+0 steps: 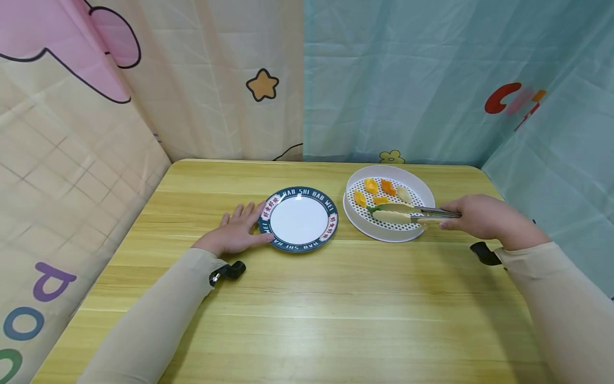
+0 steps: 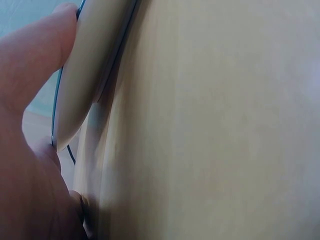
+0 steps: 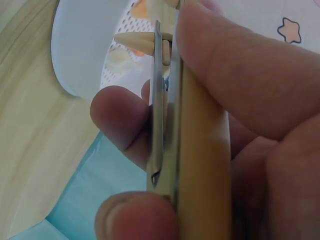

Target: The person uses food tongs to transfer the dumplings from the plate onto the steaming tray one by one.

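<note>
My left hand [image 1: 235,229] lies at the left edge of a white plate [image 1: 297,220] with a dark patterned rim, fingers spread. In the left wrist view, the thumb touches the plate's rim [image 2: 92,60]. My right hand [image 1: 479,217] grips a pair of tongs [image 1: 434,212], with thumb and fingers around the handles in the right wrist view. The tongs' pale yellow tips reach into a round white steamer basket [image 1: 384,234] with a perforated bottom. A small green piece [image 1: 372,209] shows at the tips, partly hidden. Several yellow, orange and white dumpling-like pieces [image 1: 371,185] lie around it.
Both dishes stand on a light wooden table [image 1: 307,309], the basket to the right of the plate. Printed curtains [image 1: 384,80] hang behind the table's far edge and along both sides. Each wrist wears a black camera mount [image 1: 234,270].
</note>
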`<move>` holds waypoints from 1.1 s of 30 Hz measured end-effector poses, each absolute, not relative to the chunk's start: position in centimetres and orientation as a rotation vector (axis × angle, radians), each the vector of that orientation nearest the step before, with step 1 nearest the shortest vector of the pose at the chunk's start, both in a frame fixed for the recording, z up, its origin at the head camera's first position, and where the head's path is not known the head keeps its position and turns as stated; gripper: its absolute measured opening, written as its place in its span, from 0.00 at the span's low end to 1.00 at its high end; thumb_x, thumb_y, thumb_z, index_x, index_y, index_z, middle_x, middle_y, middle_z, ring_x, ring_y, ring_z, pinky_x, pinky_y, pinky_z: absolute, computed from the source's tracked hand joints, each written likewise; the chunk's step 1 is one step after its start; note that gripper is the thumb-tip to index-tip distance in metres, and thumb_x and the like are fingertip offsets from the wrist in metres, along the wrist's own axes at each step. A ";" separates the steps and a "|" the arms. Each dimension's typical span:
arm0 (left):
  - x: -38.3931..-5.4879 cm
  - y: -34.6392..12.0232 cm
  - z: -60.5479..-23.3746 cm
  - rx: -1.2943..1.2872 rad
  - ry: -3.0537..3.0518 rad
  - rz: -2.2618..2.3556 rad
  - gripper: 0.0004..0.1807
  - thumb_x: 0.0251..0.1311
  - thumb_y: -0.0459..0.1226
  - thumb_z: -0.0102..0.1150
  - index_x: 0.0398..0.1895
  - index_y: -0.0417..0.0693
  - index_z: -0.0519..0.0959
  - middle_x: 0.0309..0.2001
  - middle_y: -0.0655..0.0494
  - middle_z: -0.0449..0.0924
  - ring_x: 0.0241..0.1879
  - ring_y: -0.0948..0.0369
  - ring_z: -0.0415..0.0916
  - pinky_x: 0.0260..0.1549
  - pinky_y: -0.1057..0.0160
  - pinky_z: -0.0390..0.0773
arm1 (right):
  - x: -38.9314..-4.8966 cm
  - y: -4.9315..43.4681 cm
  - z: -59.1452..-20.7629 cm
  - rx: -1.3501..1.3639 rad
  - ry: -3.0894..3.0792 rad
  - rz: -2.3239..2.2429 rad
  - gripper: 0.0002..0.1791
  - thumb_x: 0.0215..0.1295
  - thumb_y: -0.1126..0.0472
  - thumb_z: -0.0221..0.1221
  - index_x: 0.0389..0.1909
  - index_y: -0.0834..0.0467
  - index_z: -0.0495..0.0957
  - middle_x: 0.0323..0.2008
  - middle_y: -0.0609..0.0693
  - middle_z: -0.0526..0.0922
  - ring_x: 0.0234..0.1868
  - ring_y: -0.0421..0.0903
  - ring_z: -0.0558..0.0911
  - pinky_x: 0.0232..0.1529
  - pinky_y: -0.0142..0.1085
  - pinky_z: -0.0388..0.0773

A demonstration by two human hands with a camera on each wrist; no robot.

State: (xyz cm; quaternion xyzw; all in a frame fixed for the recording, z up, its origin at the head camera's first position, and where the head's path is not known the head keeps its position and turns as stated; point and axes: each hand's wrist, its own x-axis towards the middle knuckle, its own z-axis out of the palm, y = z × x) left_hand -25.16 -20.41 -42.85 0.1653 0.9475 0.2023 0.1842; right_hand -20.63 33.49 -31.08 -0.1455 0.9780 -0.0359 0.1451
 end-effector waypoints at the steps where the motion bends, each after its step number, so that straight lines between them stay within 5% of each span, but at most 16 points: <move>1: -25.2 -20.4 -42.8 0.466 2.671 0.569 0.60 0.63 0.77 0.48 0.87 0.68 0.30 0.87 0.41 0.29 0.84 0.35 0.21 0.76 0.25 0.26 | -20.7 33.5 -31.0 -0.421 2.818 -0.102 0.29 0.72 0.50 0.66 0.67 0.63 0.80 0.47 0.58 0.89 0.38 0.49 0.81 0.41 0.47 0.78; 16: -25.1 -20.4 -42.7 0.462 2.665 0.575 0.60 0.63 0.77 0.49 0.87 0.68 0.29 0.87 0.42 0.28 0.84 0.35 0.21 0.76 0.25 0.26 | -21.0 33.1 -30.9 -0.426 2.832 -0.040 0.28 0.70 0.51 0.67 0.66 0.63 0.80 0.50 0.62 0.89 0.44 0.54 0.86 0.46 0.54 0.82; 24: -25.1 -20.4 -42.9 0.468 2.670 0.577 0.61 0.63 0.77 0.48 0.87 0.68 0.30 0.87 0.41 0.29 0.84 0.35 0.21 0.75 0.24 0.26 | -20.9 33.2 -30.8 -0.399 2.824 -0.035 0.33 0.71 0.49 0.67 0.70 0.65 0.76 0.54 0.66 0.87 0.42 0.54 0.83 0.42 0.49 0.79; 33: -25.1 -20.4 -42.9 0.474 2.677 0.573 0.61 0.63 0.77 0.48 0.87 0.68 0.30 0.87 0.40 0.30 0.84 0.34 0.21 0.75 0.24 0.27 | -20.6 33.7 -30.0 -0.367 2.874 -0.116 0.35 0.72 0.48 0.66 0.70 0.66 0.75 0.44 0.56 0.88 0.41 0.52 0.80 0.41 0.46 0.76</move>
